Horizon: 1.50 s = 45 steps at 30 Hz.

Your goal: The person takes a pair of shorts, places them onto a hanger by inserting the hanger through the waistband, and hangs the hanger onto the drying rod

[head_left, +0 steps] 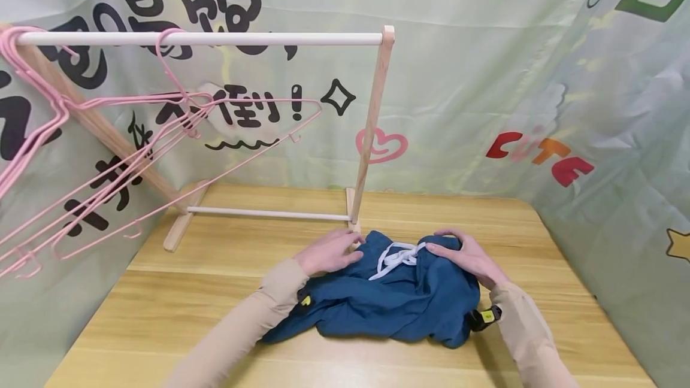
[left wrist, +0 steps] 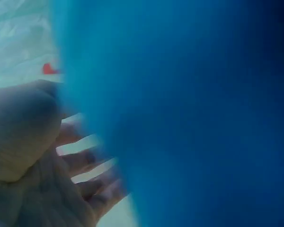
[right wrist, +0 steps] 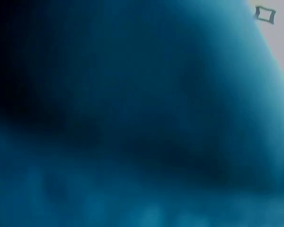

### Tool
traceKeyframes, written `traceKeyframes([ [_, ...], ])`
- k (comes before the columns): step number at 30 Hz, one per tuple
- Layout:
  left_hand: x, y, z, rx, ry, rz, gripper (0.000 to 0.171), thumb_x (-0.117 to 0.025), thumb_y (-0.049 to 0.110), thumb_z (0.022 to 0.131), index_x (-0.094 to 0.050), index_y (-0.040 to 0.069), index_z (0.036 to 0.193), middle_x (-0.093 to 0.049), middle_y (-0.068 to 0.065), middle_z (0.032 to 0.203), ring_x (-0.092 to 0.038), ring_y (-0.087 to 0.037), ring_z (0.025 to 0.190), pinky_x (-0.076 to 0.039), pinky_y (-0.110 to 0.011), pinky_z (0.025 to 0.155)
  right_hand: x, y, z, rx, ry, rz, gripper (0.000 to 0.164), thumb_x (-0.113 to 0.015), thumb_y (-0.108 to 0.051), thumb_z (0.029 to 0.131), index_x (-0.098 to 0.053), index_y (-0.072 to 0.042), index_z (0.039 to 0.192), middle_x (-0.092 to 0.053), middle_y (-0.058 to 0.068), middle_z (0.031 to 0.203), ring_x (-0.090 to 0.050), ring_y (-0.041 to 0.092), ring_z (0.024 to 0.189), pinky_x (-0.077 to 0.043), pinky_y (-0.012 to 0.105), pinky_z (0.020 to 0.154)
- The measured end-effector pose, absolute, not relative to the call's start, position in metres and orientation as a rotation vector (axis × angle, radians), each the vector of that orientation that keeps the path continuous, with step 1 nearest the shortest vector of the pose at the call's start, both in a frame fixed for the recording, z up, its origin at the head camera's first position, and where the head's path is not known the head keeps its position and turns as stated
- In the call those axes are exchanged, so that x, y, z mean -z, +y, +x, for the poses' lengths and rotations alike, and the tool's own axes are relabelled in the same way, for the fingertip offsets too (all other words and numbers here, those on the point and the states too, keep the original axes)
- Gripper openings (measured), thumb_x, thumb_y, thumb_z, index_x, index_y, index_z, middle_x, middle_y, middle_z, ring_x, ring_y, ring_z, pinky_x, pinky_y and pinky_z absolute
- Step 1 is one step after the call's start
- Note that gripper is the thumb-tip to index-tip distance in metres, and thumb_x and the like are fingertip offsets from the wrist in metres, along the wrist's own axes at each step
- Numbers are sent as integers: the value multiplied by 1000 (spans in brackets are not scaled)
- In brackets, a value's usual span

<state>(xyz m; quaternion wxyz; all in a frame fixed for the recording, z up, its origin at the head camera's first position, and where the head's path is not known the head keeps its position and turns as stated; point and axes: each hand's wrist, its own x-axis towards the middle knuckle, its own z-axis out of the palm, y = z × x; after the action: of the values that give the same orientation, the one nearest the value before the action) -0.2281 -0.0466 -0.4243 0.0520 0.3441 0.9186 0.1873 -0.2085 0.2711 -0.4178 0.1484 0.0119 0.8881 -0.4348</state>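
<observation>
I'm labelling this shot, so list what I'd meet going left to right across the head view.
Pink hangers → left hand → white drawstring → right hand → coloured wall letters → yellow star.

Hangers (head_left: 198, 114) and rack (head_left: 371, 130) obstruct the frame's upper left. Passing room lies over the surface (head_left: 544, 262) at right.
</observation>
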Motion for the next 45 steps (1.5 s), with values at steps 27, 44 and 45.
traceKeyframes([
  [27, 450, 23, -257, -211, 3125, 1064, 13, -54, 24, 88, -62, 23, 99, -57, 4, 99, -54, -19, 93, -40, -33, 84, 412, 271, -207, 1400, 2588, -78, 56, -63, -45, 78, -47, -18, 123, -39, 12, 134, -40, 32, 119, -31, 50, 97],
  [44, 356, -68, -238, -1152, 2976, 1326, 9, -52, 15, 90, -57, 10, 95, -56, -1, 92, -53, -13, 85, -44, -27, 79, 355, 273, -191, 1532, 2878, -267, 35, -60, -33, 84, -53, -13, 113, -51, -3, 110, -47, 4, 98, -36, 17, 83],
  [45, 348, -74, -236, -1165, 2980, 1337, 9, -51, 16, 90, -57, 10, 94, -55, 0, 92, -52, -12, 86, -43, -27, 79, 351, 272, -191, 1554, 2884, -304, 34, -60, -30, 84, -53, -13, 112, -52, -4, 109, -48, 4, 97, -37, 14, 82],
])
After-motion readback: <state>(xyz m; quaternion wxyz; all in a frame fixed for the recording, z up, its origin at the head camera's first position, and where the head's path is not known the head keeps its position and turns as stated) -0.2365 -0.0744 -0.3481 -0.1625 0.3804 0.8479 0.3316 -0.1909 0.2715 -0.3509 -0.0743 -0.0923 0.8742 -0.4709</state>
